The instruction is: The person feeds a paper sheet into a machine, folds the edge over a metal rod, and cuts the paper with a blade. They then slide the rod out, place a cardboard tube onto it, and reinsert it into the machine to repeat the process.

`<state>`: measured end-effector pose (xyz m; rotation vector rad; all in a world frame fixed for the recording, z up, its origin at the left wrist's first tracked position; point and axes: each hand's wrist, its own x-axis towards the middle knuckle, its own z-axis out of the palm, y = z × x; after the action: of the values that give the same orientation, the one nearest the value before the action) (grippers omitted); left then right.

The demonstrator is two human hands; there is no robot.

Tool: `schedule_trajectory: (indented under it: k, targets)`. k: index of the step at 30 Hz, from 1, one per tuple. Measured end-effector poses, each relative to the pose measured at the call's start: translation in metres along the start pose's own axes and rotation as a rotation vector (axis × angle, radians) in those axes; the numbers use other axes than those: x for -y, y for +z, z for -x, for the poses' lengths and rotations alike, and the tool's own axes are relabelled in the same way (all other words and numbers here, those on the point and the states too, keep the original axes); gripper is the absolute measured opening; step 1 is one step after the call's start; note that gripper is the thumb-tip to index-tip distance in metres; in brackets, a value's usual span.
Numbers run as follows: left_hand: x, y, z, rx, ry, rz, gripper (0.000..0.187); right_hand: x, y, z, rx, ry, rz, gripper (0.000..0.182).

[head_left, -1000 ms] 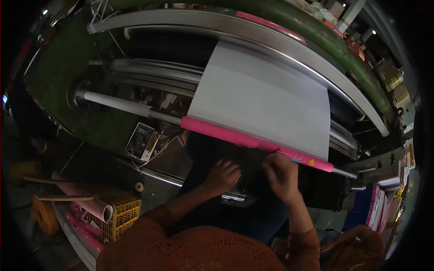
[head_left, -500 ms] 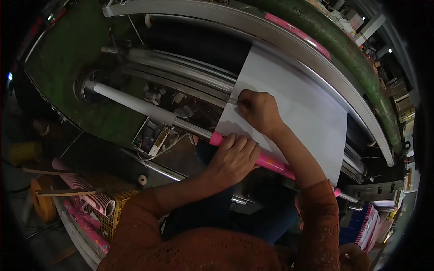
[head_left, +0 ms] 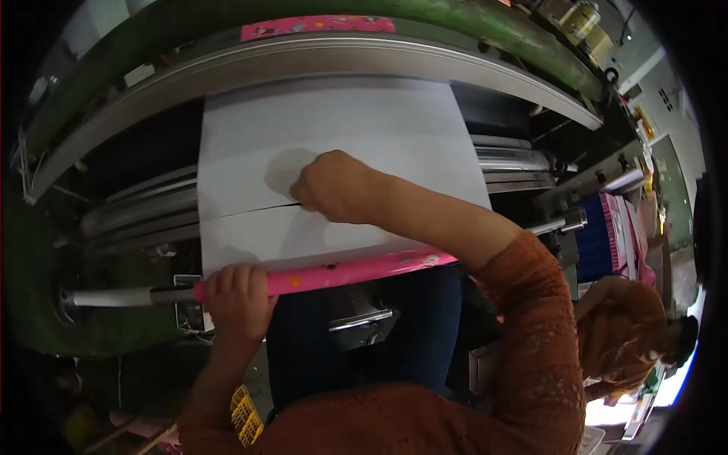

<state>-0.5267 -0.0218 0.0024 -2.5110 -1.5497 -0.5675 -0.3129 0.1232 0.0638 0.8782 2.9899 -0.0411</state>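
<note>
A wide sheet of white paper (head_left: 334,121) runs down from under the metal bar to a pink patterned roll (head_left: 349,274). My right hand (head_left: 330,186) is closed over the middle of the sheet, against its surface. A thin blade is pinched in it, mostly hidden now by the fingers. From the sheet's left edge a dark slit (head_left: 262,208) runs to these fingers. My left hand (head_left: 241,296) wraps round the left end of the pink roll, which sits on a metal shaft (head_left: 173,294) across my lap.
A curved metal bar (head_left: 341,57) and a green roller (head_left: 455,30) span the machine beyond the sheet. Steel rollers (head_left: 144,208) show at its sides. A yellow crate (head_left: 246,415) stands low left. Another person (head_left: 626,326) is at the right.
My right hand has moved right across the sheet from its left edge, and a slit now trails behind it. My left hand stays on the roll's left end. The view has turned.
</note>
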Motion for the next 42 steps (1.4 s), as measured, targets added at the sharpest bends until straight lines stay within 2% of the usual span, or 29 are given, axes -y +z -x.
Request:
schedule_trajectory:
  k: [3, 5, 7, 8, 9, 10, 12, 13, 15, 17, 19, 21, 26, 28, 29, 30, 31, 32, 33, 35, 37, 39, 40, 41, 42]
  targets:
    - [0.002, 0.005, 0.001, -0.022, 0.036, -0.072, 0.047, -0.060, 0.007, 0.110, 0.056, 0.102, 0.099, 0.008]
    - [0.007, 0.008, 0.004, -0.053, 0.057, -0.121, 0.047, -0.105, 0.002, 0.193, 0.158, 0.164, 0.320, 0.008]
    - [0.010, 0.013, 0.006, -0.123, 0.089, -0.109, 0.043, -0.130, -0.031, 0.261, 0.385, 0.330, 0.472, 0.007]
    - [0.007, 0.012, 0.005, -0.131, 0.114, -0.108, 0.043, -0.127, -0.041, 0.278, 0.231, 0.449, 0.462, 0.006]
    - [0.003, 0.009, 0.002, -0.038, 0.070, -0.105, 0.041, -0.116, -0.057, 0.290, 0.076, 0.564, 0.453, 0.004]
    - [-0.005, 0.008, -0.002, 0.063, 0.025, -0.102, 0.039, -0.096, -0.062, 0.298, -0.305, 0.520, 0.317, 0.007]
    - [-0.051, 0.014, -0.029, 0.081, 0.101, -0.117, 0.039, -0.045, -0.063, 0.303, -0.757, 0.551, -0.038, 0.011]
    - [-0.084, 0.020, -0.047, 0.090, 0.155, -0.137, 0.039, -0.026, -0.047, 0.311, -0.882, 0.576, -0.198, 0.014]
    - [-0.157, 0.034, -0.088, 0.155, 0.224, -0.076, 0.032, 0.001, -0.012, 0.324, -0.998, 0.610, -0.254, 0.014]
    - [-0.228, 0.061, -0.123, 0.028, 0.305, -0.100, 0.019, 0.018, 0.032, 0.346, -1.070, 0.797, -0.342, 0.010]
    - [-0.291, 0.091, -0.153, -0.100, 0.343, -0.112, 0.009, 0.035, 0.070, 0.378, -1.116, 1.081, -0.501, 0.008]
    - [-0.350, 0.108, -0.180, -0.183, 0.335, -0.125, 0.004, 0.053, 0.099, 0.416, -1.149, 1.231, -0.450, 0.007]
    - [-0.470, 0.138, -0.234, -0.134, 0.260, -0.090, 0.005, 0.089, 0.149, 0.483, -1.225, 1.492, -0.573, 0.006]
    - [-0.492, 0.145, -0.247, -0.199, 0.334, 0.017, 0.008, 0.090, 0.156, 0.489, -1.352, 1.542, -0.639, 0.006]
    - [-0.497, 0.146, -0.247, -0.209, 0.392, 0.015, 0.017, 0.088, 0.148, 0.487, -1.346, 1.519, -0.594, 0.006]
    - [-0.492, 0.141, -0.242, -0.350, 0.377, 0.036, 0.030, 0.082, 0.147, 0.485, -1.417, 1.502, -0.614, 0.007]
    - [-0.474, 0.122, -0.233, -0.400, 0.455, 0.033, 0.042, 0.074, 0.145, 0.481, -1.488, 1.480, -0.643, 0.007]
    - [-0.448, 0.097, -0.221, -0.325, 0.558, 0.068, 0.046, 0.065, 0.136, 0.472, -1.537, 1.399, -0.651, 0.008]
    - [-0.422, 0.091, -0.203, -0.437, 0.629, 0.210, 0.045, 0.054, 0.121, 0.456, -1.541, 1.333, -0.636, 0.008]
    - [-0.359, 0.076, -0.160, -0.395, 0.734, 0.449, 0.034, 0.031, 0.072, 0.409, -1.563, 1.156, -0.689, 0.010]
    - [-0.298, 0.085, -0.107, -0.328, 0.705, 0.539, 0.028, 0.005, 0.034, 0.359, -1.492, 0.889, -0.716, 0.010]
    - [-0.236, 0.079, -0.065, -0.096, 0.567, 0.601, 0.021, -0.013, -0.019, 0.286, -1.460, 0.709, -0.745, 0.008]
    - [-0.206, 0.081, -0.047, -0.011, 0.459, 0.592, 0.020, -0.026, -0.041, 0.251, -1.434, 0.558, -0.710, 0.009]
    - [-0.177, 0.082, -0.032, 0.073, 0.352, 0.584, 0.019, -0.038, -0.063, 0.214, -1.423, 0.494, -0.720, 0.010]
    - [-0.150, 0.079, -0.020, 0.074, 0.226, 0.619, 0.018, -0.047, -0.087, 0.175, -1.420, 0.456, -0.740, 0.012]
